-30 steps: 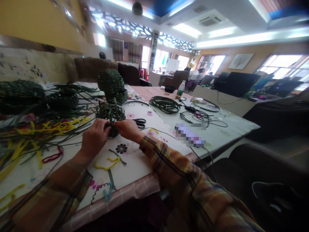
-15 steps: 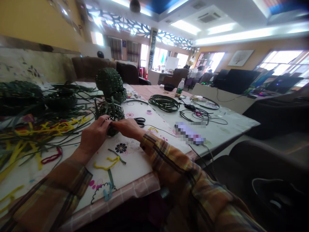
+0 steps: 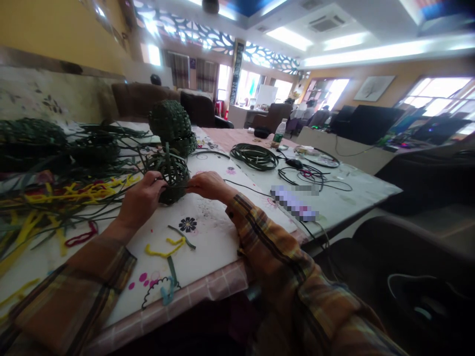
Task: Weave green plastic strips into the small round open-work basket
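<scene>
A dark green openwork woven piece point(image 3: 174, 170), made of flat strips, sits on the table in front of me. My left hand point(image 3: 143, 198) is closed at its left side, pinching a thin dark strip. On the other side, my right hand point(image 3: 210, 186) pinches the same strip, which stretches across the front of the piece between both hands. Behind stands a taller, tightly woven dark green form point(image 3: 169, 121).
Loose green strips and yellow pipe cleaners point(image 3: 92, 192) are heaped at left. A yellow piece point(image 3: 163, 252) lies near the front edge. Coiled strips point(image 3: 254, 157), a bottle point(image 3: 279, 132), a mouse point(image 3: 294, 163) and a purple-white box point(image 3: 293, 202) are on the right.
My hands were together at the front of the woven piece; now they are apart, the right one having moved right. The black scissors are now hidden behind my right hand.
</scene>
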{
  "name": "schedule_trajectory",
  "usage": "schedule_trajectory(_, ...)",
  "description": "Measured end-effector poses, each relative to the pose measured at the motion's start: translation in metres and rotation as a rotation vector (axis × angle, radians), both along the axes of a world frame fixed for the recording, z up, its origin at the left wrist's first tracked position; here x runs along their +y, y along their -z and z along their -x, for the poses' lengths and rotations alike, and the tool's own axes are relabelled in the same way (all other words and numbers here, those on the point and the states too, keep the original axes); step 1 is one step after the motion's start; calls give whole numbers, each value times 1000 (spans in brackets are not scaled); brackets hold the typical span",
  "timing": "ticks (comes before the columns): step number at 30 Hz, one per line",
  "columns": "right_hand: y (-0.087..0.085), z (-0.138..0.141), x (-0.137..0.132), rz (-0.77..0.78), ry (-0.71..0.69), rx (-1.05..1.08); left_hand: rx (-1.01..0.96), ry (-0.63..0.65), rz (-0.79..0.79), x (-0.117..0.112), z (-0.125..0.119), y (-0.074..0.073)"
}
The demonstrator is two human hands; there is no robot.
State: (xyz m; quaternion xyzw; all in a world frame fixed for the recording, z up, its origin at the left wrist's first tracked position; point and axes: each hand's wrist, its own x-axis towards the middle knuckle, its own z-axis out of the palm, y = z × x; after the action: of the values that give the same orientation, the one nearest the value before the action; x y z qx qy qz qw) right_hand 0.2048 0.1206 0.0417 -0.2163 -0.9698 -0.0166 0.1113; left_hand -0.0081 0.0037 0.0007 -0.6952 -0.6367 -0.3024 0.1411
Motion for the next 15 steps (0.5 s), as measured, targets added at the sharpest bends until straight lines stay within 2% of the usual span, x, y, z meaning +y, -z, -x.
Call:
schedule_trajectory(5,-2,1,-6,-9,41,-14,9,20,-10,4,0,1)
schedule_trajectory(11,12,7,-4,-47,122,196,45,30,-81,11,4,8)
schedule_trajectory(15,18,11,-4,-53,140,107,86,59,-121,13,6,12)
